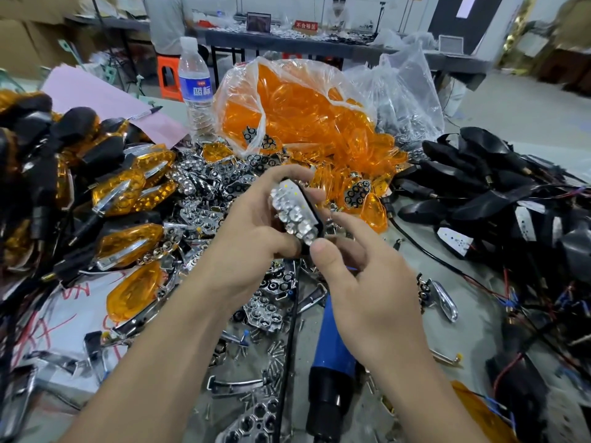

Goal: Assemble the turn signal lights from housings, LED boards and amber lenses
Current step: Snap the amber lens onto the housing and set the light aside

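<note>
My left hand [252, 231] grips a black housing with a chrome reflector [295, 215] set in it, held above the table's middle. My right hand [358, 273] pinches the near end of that same housing between thumb and fingers. A clear bag of amber lenses [297, 110] lies open behind the hands, with loose lenses spilling around it. Chrome reflectors [204, 183] are heaped left of centre. Finished amber lights [128, 190] pile up at the left. Black housings with wires [479, 187] are stacked at the right.
A blue-handled electric screwdriver [332, 356] lies under my right wrist amid loose screws [275, 356]. A water bottle [195, 87] stands at the back beside pink paper [105, 100] with a marker. Other workbenches and people are behind.
</note>
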A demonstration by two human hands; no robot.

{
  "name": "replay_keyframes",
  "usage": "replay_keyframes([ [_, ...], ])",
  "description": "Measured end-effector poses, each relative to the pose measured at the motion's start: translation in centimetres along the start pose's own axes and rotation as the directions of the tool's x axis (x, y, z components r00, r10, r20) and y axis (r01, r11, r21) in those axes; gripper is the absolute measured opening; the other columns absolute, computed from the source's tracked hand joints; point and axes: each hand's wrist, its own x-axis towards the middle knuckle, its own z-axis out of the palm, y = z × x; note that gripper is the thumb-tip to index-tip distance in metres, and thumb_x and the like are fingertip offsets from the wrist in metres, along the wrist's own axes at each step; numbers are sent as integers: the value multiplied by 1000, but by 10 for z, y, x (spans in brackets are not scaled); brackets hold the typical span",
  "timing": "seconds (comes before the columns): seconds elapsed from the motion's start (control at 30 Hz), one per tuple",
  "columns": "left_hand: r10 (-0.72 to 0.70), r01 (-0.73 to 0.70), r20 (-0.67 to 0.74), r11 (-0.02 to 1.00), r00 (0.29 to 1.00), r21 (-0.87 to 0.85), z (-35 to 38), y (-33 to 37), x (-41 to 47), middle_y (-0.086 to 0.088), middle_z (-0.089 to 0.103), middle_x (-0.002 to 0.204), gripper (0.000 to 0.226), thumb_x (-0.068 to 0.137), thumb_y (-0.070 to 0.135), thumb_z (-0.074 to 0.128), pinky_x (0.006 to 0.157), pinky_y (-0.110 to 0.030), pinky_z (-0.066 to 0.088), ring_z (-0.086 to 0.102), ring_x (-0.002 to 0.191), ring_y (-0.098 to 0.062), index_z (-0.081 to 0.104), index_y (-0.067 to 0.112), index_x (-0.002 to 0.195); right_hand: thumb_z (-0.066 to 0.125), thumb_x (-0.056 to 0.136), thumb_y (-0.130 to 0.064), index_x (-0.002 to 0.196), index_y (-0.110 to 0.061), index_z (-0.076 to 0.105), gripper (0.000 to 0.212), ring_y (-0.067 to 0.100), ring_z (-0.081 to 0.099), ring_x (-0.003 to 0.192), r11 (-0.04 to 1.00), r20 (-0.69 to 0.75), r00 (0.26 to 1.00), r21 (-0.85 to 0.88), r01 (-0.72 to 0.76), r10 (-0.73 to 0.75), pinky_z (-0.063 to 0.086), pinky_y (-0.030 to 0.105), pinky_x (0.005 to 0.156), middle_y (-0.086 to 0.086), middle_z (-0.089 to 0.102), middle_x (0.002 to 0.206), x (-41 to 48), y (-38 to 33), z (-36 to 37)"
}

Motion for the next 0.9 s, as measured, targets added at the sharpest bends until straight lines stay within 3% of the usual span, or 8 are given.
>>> replay_keyframes([
  [0.13,-29,31,-59,999,998,33,3,-2,0,-11,73,120,83,52,-20,46,79,-40,61,72,113,-29,64,26,119,61,102,-33,132,-46,62,33,-8,71,94,992,66,996,117,46,-54,56,18,80,-30,75,97,10,-6,4],
  [0.27,-73,80,-94,994,993,77,4,-2,0,-10,74,117,84,53,-17,48,72,-41,53,71,108,-29,64,28,122,66,96,-16,106,-63,64,48,-21,64,95,991,-50,992,53,121,-118,47,3,79,-48,65,93,12,-11,7],
  [0.43,-81,92,-124,992,989,88,10,2,-2,-26,65,118,77,59,-13,51,82,-61,51,65,98,-44,68,34,118,66,90,-35,120,-34,77,32,-6,70,98,984,-110,984,96,149,-138,58,21,85,-28,75,104,15,-12,13],
  [0.5,-89,104,-132,988,987,110,9,3,-3,-19,69,118,76,61,-11,51,91,-68,51,64,110,-50,67,36,119,69,88,-44,119,-32,77,34,-1,72,99,981,-100,988,140,131,-118,60,31,88,-25,76,104,14,-14,16],
  [0.57,-94,110,-125,985,988,131,10,4,-4,-21,68,118,79,61,-9,51,86,-65,52,64,105,-48,66,37,122,71,91,-37,117,-36,76,27,2,73,97,980,-98,990,162,118,-103,61,35,87,-25,76,101,16,-15,18],
  [0.7,-123,133,-119,988,985,81,10,6,-4,-19,68,108,75,60,-4,53,81,-51,43,57,94,-30,71,36,121,78,91,-19,113,-31,80,26,-3,73,93,975,-135,990,212,65,-37,62,28,84,-25,77,97,22,-10,19],
  [0.8,-131,141,-138,988,982,69,7,7,-2,-10,73,121,45,82,18,58,94,-70,48,63,107,-35,75,36,119,80,87,-11,107,-29,81,27,-4,74,88,957,-113,994,288,28,5,61,19,79,-20,79,94,23,-8,18],
  [0.9,-125,141,-153,985,980,98,8,9,-4,-4,73,127,33,93,35,55,98,-72,50,66,122,-34,75,39,118,83,83,-3,95,-29,81,28,2,76,82,903,-51,997,428,-29,56,57,12,67,-13,80,88,27,-5,12],
])
